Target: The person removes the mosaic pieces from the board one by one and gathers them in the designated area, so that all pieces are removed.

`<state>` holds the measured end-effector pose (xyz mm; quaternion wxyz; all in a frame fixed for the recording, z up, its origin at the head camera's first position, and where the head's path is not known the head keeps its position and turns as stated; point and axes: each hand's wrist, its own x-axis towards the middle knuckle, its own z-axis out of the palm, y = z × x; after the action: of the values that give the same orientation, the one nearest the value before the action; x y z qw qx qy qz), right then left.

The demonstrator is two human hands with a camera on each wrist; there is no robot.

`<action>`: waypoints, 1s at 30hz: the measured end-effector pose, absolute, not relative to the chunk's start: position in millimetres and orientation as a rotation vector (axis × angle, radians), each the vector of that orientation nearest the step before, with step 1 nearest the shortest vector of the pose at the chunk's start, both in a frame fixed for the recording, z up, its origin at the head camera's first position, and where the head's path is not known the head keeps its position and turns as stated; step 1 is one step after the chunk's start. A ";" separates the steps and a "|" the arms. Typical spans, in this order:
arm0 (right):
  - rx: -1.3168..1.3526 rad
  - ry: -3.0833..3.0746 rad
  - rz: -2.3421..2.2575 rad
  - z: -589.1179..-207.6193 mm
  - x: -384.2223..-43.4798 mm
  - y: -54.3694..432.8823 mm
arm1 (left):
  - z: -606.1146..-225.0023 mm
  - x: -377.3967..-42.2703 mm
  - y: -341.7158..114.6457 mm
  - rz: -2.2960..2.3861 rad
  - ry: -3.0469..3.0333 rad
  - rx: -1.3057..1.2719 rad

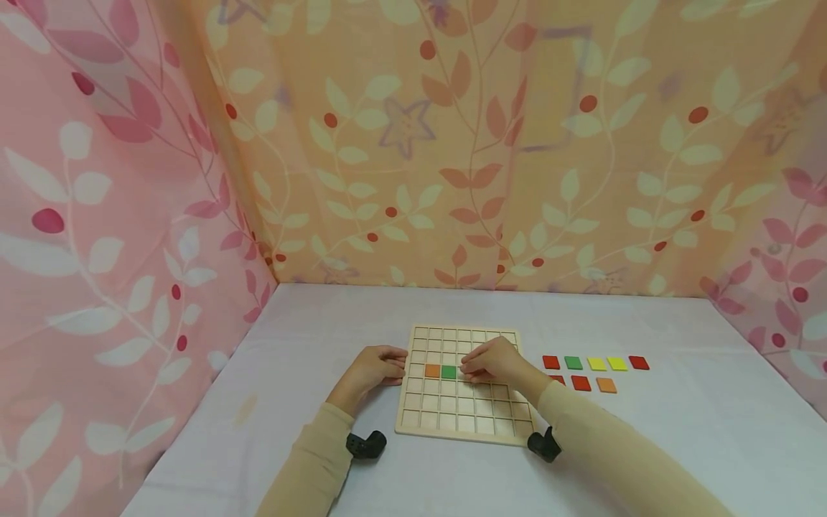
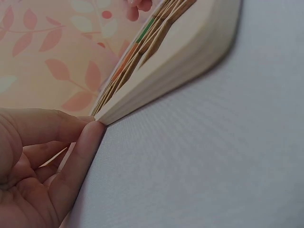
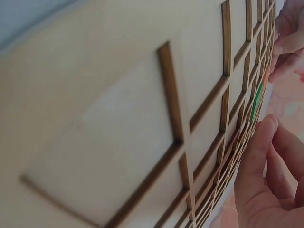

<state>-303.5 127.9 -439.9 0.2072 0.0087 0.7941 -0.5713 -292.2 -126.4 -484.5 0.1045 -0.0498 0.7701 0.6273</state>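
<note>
A wooden grid board [image 1: 465, 434] lies on the white table. An orange tile [image 1: 432, 370] and a green tile [image 1: 449, 372] sit side by side in its cells. At the board's left edge, my left hand [image 1: 376, 370] pinches the rim between thumb and forefinger, as the left wrist view shows. My right hand [image 1: 497, 362] is over the board just right of the green tile. Its thumb and forefinger tips come together in the right wrist view; I cannot tell whether a tile is between them. The right hand covers several cells.
Right of the board lie loose tiles in two rows, among them a red tile [image 1: 639, 362], a green one [image 1: 573, 362], a yellow one [image 1: 596, 364] and an orange one [image 1: 606, 385]. My right forearm partly covers the lower row. Patterned curtains [image 1: 400, 179] stand behind and beside the table.
</note>
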 end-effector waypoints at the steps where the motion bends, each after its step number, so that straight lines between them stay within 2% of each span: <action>1: 0.025 2.205 -1.596 -440.6 -303.9 126.2 | -484.5 -292.1 -126.5 1.848 2.272 -0.148; 30: 0.028 2.244 -1.553 -445.9 -303.6 112.4 | -482.9 -291.4 -126.7 1.850 2.259 -0.132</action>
<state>-303.6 112.4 -445.9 0.2047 0.0101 0.8049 -0.5569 -291.4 -126.7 -482.9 0.1092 -0.0448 0.7684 0.6290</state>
